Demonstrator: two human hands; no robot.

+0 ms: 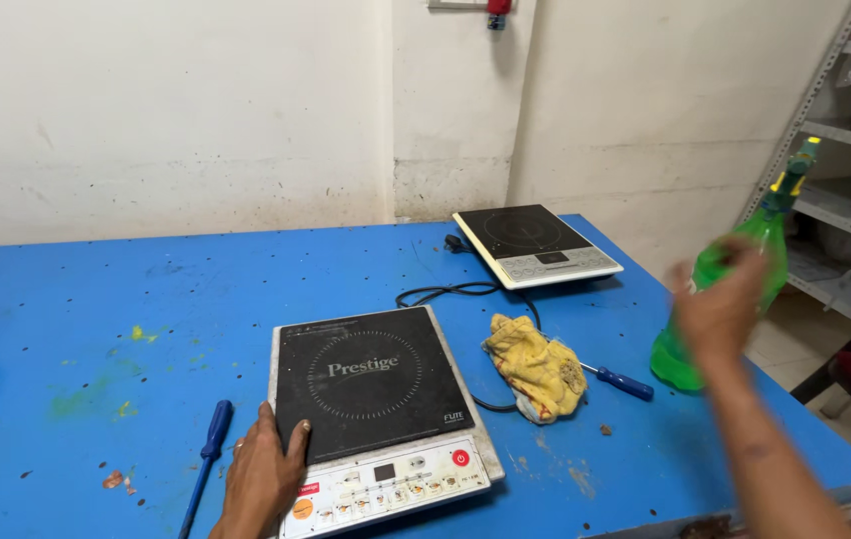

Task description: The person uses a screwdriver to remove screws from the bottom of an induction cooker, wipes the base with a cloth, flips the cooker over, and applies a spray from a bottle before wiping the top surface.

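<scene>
near induction cooktop, flat black glass top with a white control strip [378,419], sat low centre of frame on the blue-painted table [96,299], its control strip toward the bottom edge. left hand [264,471] lay flat on the cooktop's lower left corner, fingers loosely spread, thumb up on the black glass; it pinched nothing. just left of that hand, a blue-handled screwdriver [208,449] lay on the table, handle toward the top of frame, shaft running off toward the bottom edge.

right hand [723,304], blurred, was at right of frame, wrapped around the green translucent plastic spray bottle [745,279] at its upper body; fingers closed round it. bottle stood tilted, its yellow-green nozzle toward upper right, its base at or just above the table's right edge; contact there could not be told.

between cooktop and bottle: a crumpled yellow cloth [537,367], and beside it a second screwdriver with a blue handle [621,381], shaft partly under the cloth. a black power cord [445,293] looped behind the cloth. second induction cooktop, black top and pale frame [535,244], sat at upper centre near the wall. grey metal shelving [835,130] stood at far right.
</scene>
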